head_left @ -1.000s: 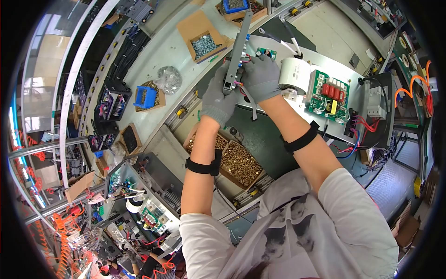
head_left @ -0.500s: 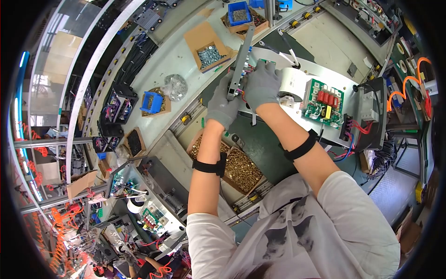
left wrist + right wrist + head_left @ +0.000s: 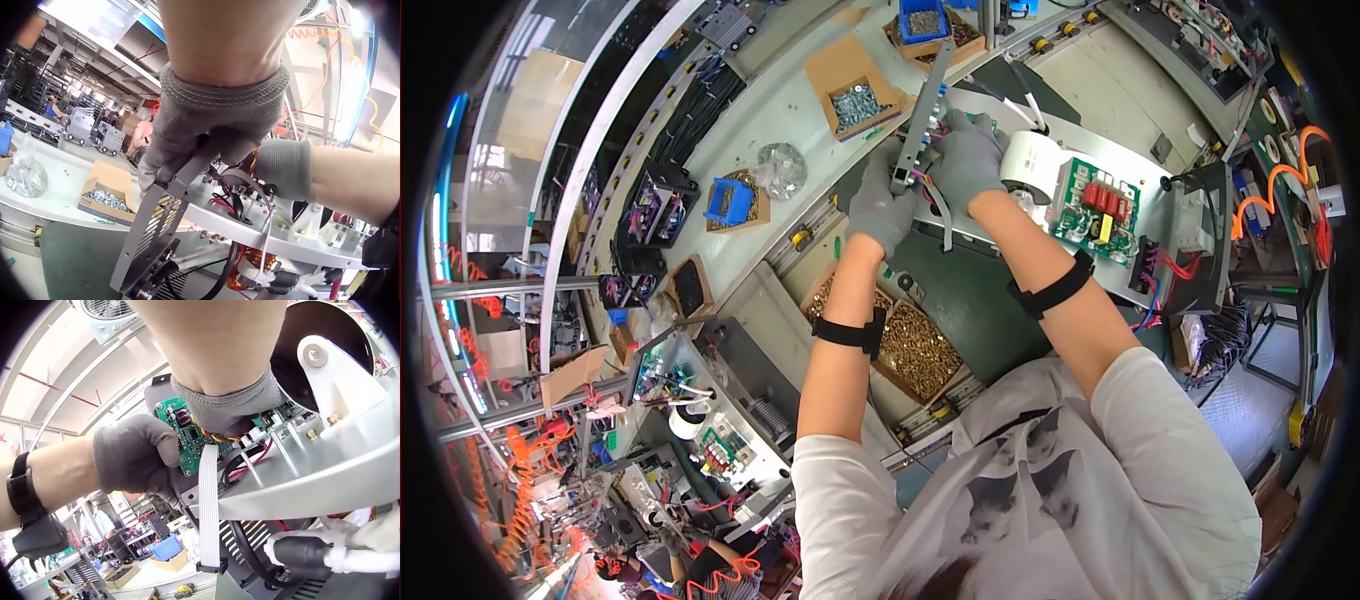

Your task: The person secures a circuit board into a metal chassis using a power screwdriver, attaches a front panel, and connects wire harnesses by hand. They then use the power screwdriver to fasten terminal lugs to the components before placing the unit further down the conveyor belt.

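Observation:
My gloved left hand (image 3: 882, 205) grips the lower end of a dark grey slotted metal panel (image 3: 140, 244), which stands upright at the edge of a chassis. Its thumb lies over a green circuit board (image 3: 199, 440) on the panel's inner side, in the right wrist view. My gloved right hand (image 3: 972, 160) is at that board, beside the twisted red, yellow and black wires (image 3: 215, 437). Its fingertips are hidden, and I cannot tell whether they pinch the wires. A grey ribbon cable (image 3: 209, 506) hangs from the board, its black connector loose at the bottom.
Right of my hands, the chassis carries a white cylinder (image 3: 1032, 165) and another green board (image 3: 1100, 205). Cardboard boxes of screws (image 3: 858, 105) and brass fasteners (image 3: 920, 350) stand nearby. A plastic bag (image 3: 780, 170) and a blue bin (image 3: 730, 203) lie to the left.
Both hands stay at the panel, with the right hand's fingers shifting slightly. The ribbon cable, mostly hidden half a second ago, shows more fully below the panel now. The head view has shifted a little.

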`<move>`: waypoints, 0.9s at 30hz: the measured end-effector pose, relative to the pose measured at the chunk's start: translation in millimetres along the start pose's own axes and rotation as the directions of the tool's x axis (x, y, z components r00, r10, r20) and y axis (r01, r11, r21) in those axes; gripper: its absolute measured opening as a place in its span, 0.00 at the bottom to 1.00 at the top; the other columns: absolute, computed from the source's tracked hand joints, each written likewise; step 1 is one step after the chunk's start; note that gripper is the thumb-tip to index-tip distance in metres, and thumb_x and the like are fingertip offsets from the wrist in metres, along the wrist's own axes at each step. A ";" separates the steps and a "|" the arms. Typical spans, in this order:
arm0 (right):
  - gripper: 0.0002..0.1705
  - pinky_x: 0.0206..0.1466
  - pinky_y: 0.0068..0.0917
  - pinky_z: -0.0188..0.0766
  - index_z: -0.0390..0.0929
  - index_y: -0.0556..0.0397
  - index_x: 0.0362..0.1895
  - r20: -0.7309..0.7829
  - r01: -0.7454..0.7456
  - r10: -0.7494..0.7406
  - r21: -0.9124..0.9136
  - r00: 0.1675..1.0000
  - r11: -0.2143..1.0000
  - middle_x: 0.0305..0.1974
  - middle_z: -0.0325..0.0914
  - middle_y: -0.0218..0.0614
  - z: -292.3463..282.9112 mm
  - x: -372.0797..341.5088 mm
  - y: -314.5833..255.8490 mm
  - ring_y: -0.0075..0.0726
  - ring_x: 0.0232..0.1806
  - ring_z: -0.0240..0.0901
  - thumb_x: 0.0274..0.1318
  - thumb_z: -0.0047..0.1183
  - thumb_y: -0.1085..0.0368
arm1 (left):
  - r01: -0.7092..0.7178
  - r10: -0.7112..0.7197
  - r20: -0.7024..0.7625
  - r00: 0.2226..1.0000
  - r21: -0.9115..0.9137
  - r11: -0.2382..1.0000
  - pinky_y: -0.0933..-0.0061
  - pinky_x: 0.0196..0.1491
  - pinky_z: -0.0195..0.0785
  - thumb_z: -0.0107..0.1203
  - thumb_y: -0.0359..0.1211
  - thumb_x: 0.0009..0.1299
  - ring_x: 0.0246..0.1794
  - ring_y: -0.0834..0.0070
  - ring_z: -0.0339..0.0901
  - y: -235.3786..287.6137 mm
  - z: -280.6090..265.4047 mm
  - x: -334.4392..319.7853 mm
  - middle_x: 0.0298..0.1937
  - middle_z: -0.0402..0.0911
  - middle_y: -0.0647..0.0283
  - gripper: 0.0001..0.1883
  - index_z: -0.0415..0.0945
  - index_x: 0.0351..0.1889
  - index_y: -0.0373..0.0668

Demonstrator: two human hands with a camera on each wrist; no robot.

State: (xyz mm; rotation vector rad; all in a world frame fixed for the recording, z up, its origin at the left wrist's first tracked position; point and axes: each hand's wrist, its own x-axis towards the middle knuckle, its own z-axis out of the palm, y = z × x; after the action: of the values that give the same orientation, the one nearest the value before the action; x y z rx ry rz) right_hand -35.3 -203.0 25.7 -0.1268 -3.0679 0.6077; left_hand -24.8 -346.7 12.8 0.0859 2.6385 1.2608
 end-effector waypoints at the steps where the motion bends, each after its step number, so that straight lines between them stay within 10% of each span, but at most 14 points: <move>1: 0.12 0.61 0.43 0.51 0.84 0.42 0.37 -0.013 -0.005 0.006 0.047 1.000 0.999 0.55 0.65 0.29 -3.5 -4.9 -0.7 0.46 0.59 0.56 0.44 0.55 0.62 | 0.008 -0.008 0.004 1.000 0.002 1.000 0.61 0.53 0.66 0.57 0.33 0.57 0.51 0.52 0.73 -6.5 6.8 -3.4 0.53 0.72 0.50 0.34 0.58 0.64 0.52; 3: 0.12 0.63 0.45 0.48 0.84 0.40 0.37 -0.044 0.017 -0.015 0.045 0.999 0.999 0.57 0.64 0.28 6.8 -2.1 5.4 0.48 0.60 0.54 0.45 0.54 0.62 | -0.196 0.179 -0.309 0.934 -0.026 0.980 0.70 0.49 0.68 0.54 0.26 0.54 0.46 0.67 0.75 -24.2 28.0 -4.4 0.50 0.75 0.52 0.37 0.54 0.65 0.40; 12: 0.17 0.63 0.44 0.48 0.81 0.42 0.43 -0.032 0.008 -0.008 0.003 0.999 1.000 0.58 0.64 0.32 10.8 -14.0 3.5 0.48 0.60 0.54 0.46 0.53 0.61 | -0.202 0.206 -0.360 0.910 0.049 0.978 0.69 0.59 0.61 0.57 0.23 0.53 0.58 0.65 0.66 -8.6 46.9 -31.8 0.58 0.65 0.48 0.45 0.41 0.67 0.36; 14: 0.23 0.64 0.44 0.49 0.77 0.46 0.49 -0.239 0.104 -0.110 -0.036 0.965 0.994 0.57 0.64 0.37 17.5 -31.8 3.6 0.49 0.59 0.56 0.42 0.55 0.62 | -0.446 0.128 -0.651 0.748 -0.350 0.824 0.64 0.59 0.59 0.57 0.27 0.58 0.60 0.62 0.63 -14.7 71.3 -37.1 0.59 0.63 0.48 0.39 0.48 0.65 0.34; 17: 0.25 0.57 0.44 0.57 0.73 0.48 0.52 -0.376 0.333 -0.258 0.150 0.890 0.931 0.51 0.69 0.39 -9.8 -80.7 15.6 0.49 0.57 0.59 0.45 0.54 0.63 | -0.215 0.199 -0.715 0.670 0.070 0.974 0.63 0.58 0.59 0.54 0.31 0.63 0.58 0.62 0.65 -5.1 90.7 -70.5 0.56 0.66 0.50 0.29 0.57 0.61 0.35; 21: 0.19 0.55 0.43 0.60 0.76 0.48 0.47 -0.357 0.472 -0.379 0.224 0.854 0.853 0.49 0.70 0.37 -6.5 -104.3 62.0 0.47 0.53 0.63 0.46 0.53 0.64 | -0.050 0.066 -0.611 0.789 0.044 0.998 0.66 0.46 0.66 0.52 0.31 0.65 0.43 0.65 0.73 -10.2 116.3 -80.5 0.49 0.72 0.52 0.21 0.62 0.54 0.35; 23: 0.18 0.50 0.40 0.62 0.76 0.48 0.46 -0.304 0.457 -0.385 0.216 0.871 0.863 0.45 0.70 0.34 -16.0 -112.7 78.5 0.44 0.49 0.66 0.47 0.53 0.65 | 0.017 -0.176 -0.420 0.890 -0.355 0.935 0.71 0.38 0.67 0.51 0.29 0.65 0.32 0.72 0.72 -5.2 117.9 -85.3 0.38 0.75 0.58 0.19 0.62 0.54 0.35; 27: 0.14 0.42 0.38 0.69 0.77 0.53 0.44 -0.180 0.348 -0.299 0.424 0.937 0.836 0.40 0.73 0.43 -18.7 -123.5 88.9 0.49 0.41 0.72 0.51 0.52 0.65 | -0.067 -0.177 -0.269 0.947 -0.702 0.709 0.78 0.34 0.65 0.49 0.29 0.68 0.29 0.80 0.70 -2.5 122.6 -97.0 0.34 0.76 0.65 0.14 0.68 0.50 0.35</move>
State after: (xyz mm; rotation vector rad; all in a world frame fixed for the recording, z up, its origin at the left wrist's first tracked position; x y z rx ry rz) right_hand 95.1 -124.2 9.7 0.3487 -2.6583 1.2098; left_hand 96.6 -268.9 -47.6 -0.3506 2.1400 2.3330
